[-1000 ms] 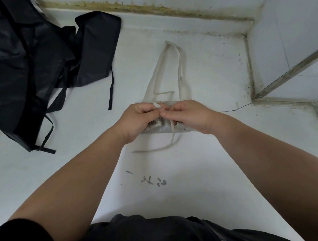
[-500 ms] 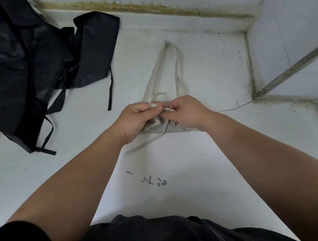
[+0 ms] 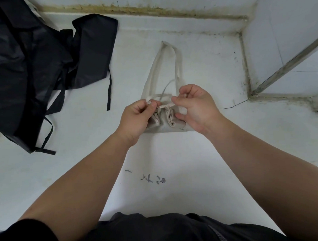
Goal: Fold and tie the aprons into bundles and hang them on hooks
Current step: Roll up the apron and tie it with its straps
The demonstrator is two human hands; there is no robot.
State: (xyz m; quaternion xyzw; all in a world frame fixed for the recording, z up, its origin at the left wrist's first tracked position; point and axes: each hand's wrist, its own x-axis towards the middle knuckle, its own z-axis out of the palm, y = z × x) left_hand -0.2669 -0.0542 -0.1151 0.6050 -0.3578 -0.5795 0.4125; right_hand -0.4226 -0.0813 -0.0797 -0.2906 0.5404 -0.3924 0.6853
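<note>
Centre frame: fingers (image 3: 151, 107) of my left hand (image 3: 136, 119) and right hand (image 3: 195, 108) pinch the flat woven tie (image 3: 164, 106) over the folded beige apron bundle (image 3: 165, 126) on the white worktop (image 3: 174, 156); to cinch the knot well, I judge, pull evenly outward, keeping the soft roll compact; slick black apron cloth (image 3: 35, 70) lies crumpled upper left.

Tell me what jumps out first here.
At the centre, the left hand and the right hand each pinch a beige tie over a folded beige apron on the white surface. Its neck loop lies stretched out on the far side of the bundle. A heap of black aprons fills the upper left.
</note>
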